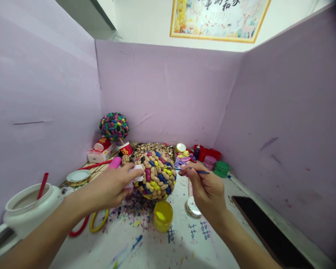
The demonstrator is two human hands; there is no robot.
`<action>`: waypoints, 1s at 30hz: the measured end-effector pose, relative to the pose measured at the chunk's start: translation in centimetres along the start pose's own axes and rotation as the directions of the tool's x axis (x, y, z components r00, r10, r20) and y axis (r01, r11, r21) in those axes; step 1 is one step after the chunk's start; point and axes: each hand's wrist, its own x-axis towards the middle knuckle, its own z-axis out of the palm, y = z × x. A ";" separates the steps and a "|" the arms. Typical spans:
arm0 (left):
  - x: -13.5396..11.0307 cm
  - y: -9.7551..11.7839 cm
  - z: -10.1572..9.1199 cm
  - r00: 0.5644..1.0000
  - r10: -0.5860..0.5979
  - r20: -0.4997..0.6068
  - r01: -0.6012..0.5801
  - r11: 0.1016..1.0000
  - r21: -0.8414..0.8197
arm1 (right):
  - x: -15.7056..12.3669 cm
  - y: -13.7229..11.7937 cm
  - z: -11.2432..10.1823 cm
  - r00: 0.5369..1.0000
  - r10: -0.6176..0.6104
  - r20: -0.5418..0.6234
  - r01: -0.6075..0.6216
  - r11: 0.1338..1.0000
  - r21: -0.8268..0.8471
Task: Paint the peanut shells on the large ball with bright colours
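A ball covered in peanuts (158,188) stands on the table, some peanuts painted blue, yellow, magenta or black, others bare. My left hand (112,183) steadies its left side, fingers bent around a white tissue (139,174) pressed against the peanuts. In my right hand (207,186) is a thin blue-handled paintbrush (202,172), pinched between thumb and fingers. The brush tip reaches the ball's upper right, by yellow peanuts. Just in front of the ball sits an uncovered jar of yellow paint (162,220).
Behind the ball lies a tray of shells (154,147). A fully painted ball (114,126) is at back left. A white pot (30,209) and scissors (99,221) are near my left arm. A black phone-like slab (266,228), green jar (221,169) and silver lid (193,207) lie right.
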 end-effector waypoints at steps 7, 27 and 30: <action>0.0 0.1 0.0 1.000 0.007 0.007 -0.007 1.000 0.005 | 0.0 0.0 0.1 0.999 0.013 -0.037 -0.014 1.000 -0.018; 0.1 0.2 -0.1 1.000 0.008 0.008 -0.008 1.000 0.011 | -0.1 0.0 0.1 0.999 0.040 -0.016 -0.040 0.999 0.020; 0.1 0.1 0.0 1.000 0.011 0.009 -0.011 1.000 0.012 | -0.3 0.1 0.2 0.999 0.044 -0.019 -0.044 0.998 0.039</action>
